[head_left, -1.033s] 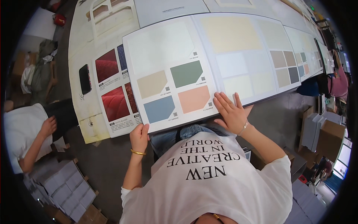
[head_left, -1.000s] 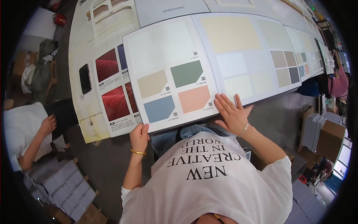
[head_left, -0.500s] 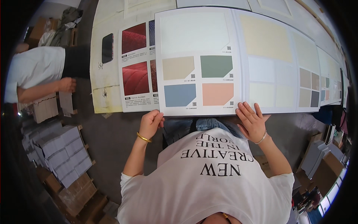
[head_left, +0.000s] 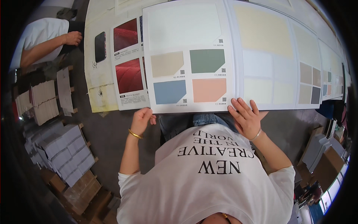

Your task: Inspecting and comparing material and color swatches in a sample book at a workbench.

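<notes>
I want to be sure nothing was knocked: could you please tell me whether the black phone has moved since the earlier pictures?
No, neither way: the black phone still has its near end beside the small black mark on the table.

Large black capitals (head_left: 219, 167) cross my white T-shirt (head_left: 209, 190) upside down; small captions (head_left: 222, 103) and square codes (head_left: 223, 70) sit beside colour swatches (head_left: 207, 61) in my sample book (head_left: 188, 77); fine print (head_left: 133, 101) runs below red pictures (head_left: 128, 76).
</notes>
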The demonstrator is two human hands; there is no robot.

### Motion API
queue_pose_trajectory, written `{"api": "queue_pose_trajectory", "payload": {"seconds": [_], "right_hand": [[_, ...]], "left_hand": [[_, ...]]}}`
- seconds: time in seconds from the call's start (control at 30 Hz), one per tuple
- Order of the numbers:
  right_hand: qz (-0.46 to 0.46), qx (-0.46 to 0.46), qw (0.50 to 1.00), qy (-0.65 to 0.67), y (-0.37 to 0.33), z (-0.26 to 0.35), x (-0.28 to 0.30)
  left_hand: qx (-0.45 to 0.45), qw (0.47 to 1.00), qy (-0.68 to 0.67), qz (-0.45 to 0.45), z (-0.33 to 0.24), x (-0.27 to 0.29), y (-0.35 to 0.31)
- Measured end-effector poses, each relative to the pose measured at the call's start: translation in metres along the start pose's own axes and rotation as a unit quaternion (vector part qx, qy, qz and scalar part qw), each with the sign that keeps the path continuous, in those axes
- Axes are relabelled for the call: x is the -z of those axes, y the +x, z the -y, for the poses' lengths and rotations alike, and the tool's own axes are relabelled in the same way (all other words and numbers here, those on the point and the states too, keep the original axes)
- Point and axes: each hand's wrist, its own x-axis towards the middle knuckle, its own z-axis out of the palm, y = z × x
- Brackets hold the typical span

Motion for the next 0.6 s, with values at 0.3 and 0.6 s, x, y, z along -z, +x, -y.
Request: {"api": "queue_pose_trajectory", "payload": {"seconds": [0.3,0.6], "right_hand": [[-0.077,0.007,0.995,0.061,-0.002,-0.008,-0.002],[-0.189,0.012,0.969,0.160,-0.005,-0.007,-0.017]], "left_hand": [[-0.276,0.929,0.101,-0.224,-0.063,0.002,0.056],[-0.499,0.705,0.503,0.014,-0.157,-0.149,0.100]]}}
